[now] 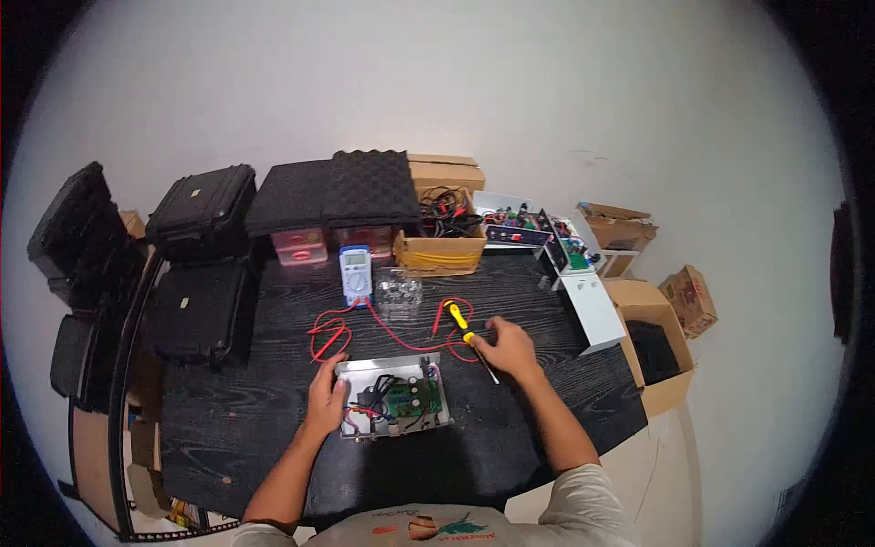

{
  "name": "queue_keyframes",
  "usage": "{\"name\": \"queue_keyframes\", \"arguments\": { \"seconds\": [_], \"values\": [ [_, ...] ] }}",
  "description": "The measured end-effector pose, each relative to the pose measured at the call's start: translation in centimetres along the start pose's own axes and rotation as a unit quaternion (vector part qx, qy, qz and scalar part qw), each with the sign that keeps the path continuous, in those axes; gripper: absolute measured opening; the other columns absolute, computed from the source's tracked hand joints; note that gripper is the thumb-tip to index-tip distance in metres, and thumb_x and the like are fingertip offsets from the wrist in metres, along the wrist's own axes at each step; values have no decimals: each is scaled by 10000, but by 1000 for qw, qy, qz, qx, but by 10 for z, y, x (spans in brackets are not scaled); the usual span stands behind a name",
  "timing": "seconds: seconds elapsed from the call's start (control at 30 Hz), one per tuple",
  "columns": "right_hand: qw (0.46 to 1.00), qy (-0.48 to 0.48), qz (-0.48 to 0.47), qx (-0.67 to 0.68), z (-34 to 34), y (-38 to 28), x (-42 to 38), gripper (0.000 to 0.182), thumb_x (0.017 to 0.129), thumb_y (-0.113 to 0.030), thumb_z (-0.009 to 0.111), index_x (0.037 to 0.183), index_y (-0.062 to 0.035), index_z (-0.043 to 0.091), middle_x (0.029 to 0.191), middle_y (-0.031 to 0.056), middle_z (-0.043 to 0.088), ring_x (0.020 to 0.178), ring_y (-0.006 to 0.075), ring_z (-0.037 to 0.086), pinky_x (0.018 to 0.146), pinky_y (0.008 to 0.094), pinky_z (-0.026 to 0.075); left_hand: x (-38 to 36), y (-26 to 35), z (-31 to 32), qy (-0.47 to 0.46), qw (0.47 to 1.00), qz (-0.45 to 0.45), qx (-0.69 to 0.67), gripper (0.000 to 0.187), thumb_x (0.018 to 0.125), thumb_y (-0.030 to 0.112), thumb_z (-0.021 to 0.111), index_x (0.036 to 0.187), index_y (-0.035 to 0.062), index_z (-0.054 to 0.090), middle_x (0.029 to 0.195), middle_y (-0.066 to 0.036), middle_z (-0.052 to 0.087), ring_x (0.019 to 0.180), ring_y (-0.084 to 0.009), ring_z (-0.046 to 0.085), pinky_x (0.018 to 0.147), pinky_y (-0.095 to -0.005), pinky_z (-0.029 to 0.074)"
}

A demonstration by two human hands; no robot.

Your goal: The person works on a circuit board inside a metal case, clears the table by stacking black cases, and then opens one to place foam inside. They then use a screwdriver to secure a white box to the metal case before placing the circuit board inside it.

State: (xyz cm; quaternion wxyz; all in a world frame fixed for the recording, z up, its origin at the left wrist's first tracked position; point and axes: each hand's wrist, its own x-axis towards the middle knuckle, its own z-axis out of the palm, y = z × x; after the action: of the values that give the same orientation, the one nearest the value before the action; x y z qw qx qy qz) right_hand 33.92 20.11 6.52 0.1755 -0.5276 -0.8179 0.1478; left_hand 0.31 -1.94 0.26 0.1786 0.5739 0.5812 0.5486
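Observation:
My left hand grips the left side of an open metal case, its thumb against the side wall. A green circuit board with capacitors and coloured wires sits inside it. My right hand is beside a yellow-and-black screwdriver. Its thumb appears to touch the lower end of the handle, while the other fingers are apart from it. The screwdriver's shaft points toward me. Behind the case are a blue-and-white multimeter and its red test leads, one passing near the screwdriver.
On the black table, a clear plastic tray lies beside the multimeter. Farther back are a cardboard box of cables and opened electronics. Black hard cases are stacked left; an open carton stands right.

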Motion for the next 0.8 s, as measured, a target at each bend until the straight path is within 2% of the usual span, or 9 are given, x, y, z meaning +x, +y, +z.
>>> {"name": "queue_keyframes", "arguments": {
  "seconds": [0.27,0.3,0.37,0.43,0.53,0.6,0.67,0.73,0.8],
  "values": [
    [998,-4,-53,21,44,-1,14,408,890,-267,728,1214,-23,683,1084,218,734,991,456,695,865,522,563,1,7,-3,-6,999,16,28,466,1038,244,525,1409,-36,547,1359,-263,602,1294,-419,586,1104,-441,440],
    [996,-2,-79,47,35,-5,14,325,931,-201,704,1184,1,678,1024,180,749,893,352,747,797,453,586,2,7,-3,-6,999,26,30,460,1034,233,529,1407,-35,551,1359,-262,601,1295,-420,586,1106,-440,438],
    [977,-23,-24,210,19,-26,7,233,981,-137,649,1163,8,661,964,123,739,841,250,745,760,381,589,3,6,-3,-7,999,36,38,449,1026,213,533,1403,-30,559,1362,-259,599,1298,-417,582,1112,-440,435],
    [903,-59,19,424,-5,-66,-9,178,1059,-62,538,1221,2,576,974,56,685,863,121,709,769,282,592,2,5,-3,-12,998,34,49,440,1019,193,535,1400,-26,567,1368,-253,598,1303,-412,576,1119,-441,431],
    [793,-28,-107,599,7,-106,-24,247,1076,-72,523,1313,-15,484,1105,91,650,927,180,715,812,319,611,3,8,-3,-15,998,31,51,434,1014,180,535,1394,-25,575,1373,-246,597,1310,-406,569,1127,-441,427],
    [784,-62,-168,594,14,-132,-32,264,1080,-89,511,1324,-31,428,1193,121,595,984,221,701,881,357,612,3,9,-3,-16,998,33,47,432,1011,175,534,1392,-24,579,1373,-243,598,1309,-405,570,1126,-441,428],
    [736,-122,-152,648,36,-147,-35,271,1076,-81,524,1324,-7,443,1229,120,594,1066,217,691,922,359,604,3,10,-4,-15,998,35,43,432,1006,169,534,1391,-23,582,1371,-243,599,1305,-407,574,1121,-442,433],
    [829,-140,-187,509,40,-158,-36,260,1082,-90,530,1305,22,457,1212,114,611,1057,186,692,927,344,602,2,8,-4,-11,998,42,41,430,1001,164,529,1386,-20,586,1365,-245,600,1298,-411,579,1115,-445,440],
    [836,-154,-211,482,54,-158,-34,250,1087,-106,535,1284,34,470,1183,107,623,1031,170,700,915,337,608,2,9,-4,-8,998,41,47,428,998,159,525,1383,-16,589,1358,-247,602,1292,-415,584,1109,-445,446]
  ]
}}
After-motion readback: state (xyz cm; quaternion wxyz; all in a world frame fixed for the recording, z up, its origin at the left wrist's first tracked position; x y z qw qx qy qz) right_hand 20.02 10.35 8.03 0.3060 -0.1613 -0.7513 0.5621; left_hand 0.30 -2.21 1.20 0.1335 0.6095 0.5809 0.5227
